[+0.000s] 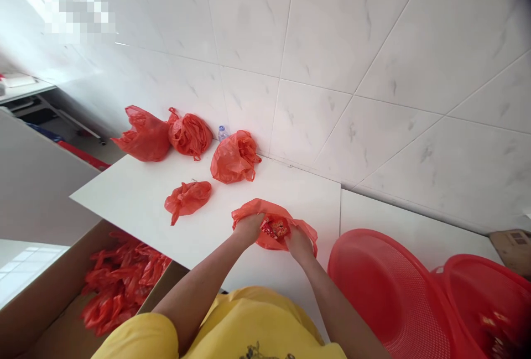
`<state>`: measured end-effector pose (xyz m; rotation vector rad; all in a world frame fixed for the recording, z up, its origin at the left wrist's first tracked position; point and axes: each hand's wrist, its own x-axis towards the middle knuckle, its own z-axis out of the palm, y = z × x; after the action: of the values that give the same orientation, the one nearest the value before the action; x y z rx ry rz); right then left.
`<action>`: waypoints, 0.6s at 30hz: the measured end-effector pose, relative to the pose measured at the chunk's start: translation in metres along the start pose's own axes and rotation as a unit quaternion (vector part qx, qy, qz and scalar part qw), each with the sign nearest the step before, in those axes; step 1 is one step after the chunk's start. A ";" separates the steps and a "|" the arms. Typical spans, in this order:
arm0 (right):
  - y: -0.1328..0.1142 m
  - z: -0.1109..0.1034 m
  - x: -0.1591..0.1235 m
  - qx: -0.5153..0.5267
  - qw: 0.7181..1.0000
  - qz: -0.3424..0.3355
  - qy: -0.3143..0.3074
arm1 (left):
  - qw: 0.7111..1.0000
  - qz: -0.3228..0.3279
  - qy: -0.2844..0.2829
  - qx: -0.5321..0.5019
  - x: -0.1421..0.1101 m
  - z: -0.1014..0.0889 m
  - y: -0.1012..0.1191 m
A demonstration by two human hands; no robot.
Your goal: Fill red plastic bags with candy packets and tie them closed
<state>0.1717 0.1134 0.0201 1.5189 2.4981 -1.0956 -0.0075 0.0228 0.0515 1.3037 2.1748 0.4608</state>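
On the white table in front of me, a thin red plastic bag (262,206) lies with its mouth spread apart. Small red packets with printed patterns (276,228) show inside it. My left hand (248,228) is closed at the left side of the bag's mouth, fingers partly hidden by the film and the packets. On the right side, my right hand (299,243) reaches within the rim, its fingers curled and partly covered by the bag. A smaller tied red bag (188,198) rests to the left of my left hand.
Along the wall stand full red bags (146,135), (191,133), (234,157) and a clear bottle with a blue cap (222,132). Large red plastic baskets (373,287) stand at right, near a cardboard box (512,248). Lower left, an open carton (53,315) holds red bags (120,279).
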 end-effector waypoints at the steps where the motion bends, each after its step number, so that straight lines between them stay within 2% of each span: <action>1: 0.000 0.002 0.001 -0.005 1.000 -0.011 0.006 | 1.000 -0.006 0.007 0.010 -0.006 0.000 0.002; 6: 0.002 0.010 0.006 0.029 0.997 -0.074 -0.016 | 0.997 0.002 0.040 0.059 -0.038 -0.004 0.013; 9: 0.003 0.013 0.006 0.039 0.995 -0.083 -0.035 | 0.995 0.013 0.047 0.084 -0.049 -0.007 0.016; 13: 0.006 0.015 0.007 0.034 0.996 -0.063 -0.051 | 0.995 0.039 0.048 0.073 -0.053 -0.012 0.015; 18: 0.003 0.017 0.007 0.023 0.998 -0.048 -0.039 | 0.994 0.080 0.047 0.052 -0.045 -0.022 0.009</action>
<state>0.1643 0.1099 0.0032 1.3510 2.5353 -1.2093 0.0023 -0.0126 0.0867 1.5492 2.2069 0.4853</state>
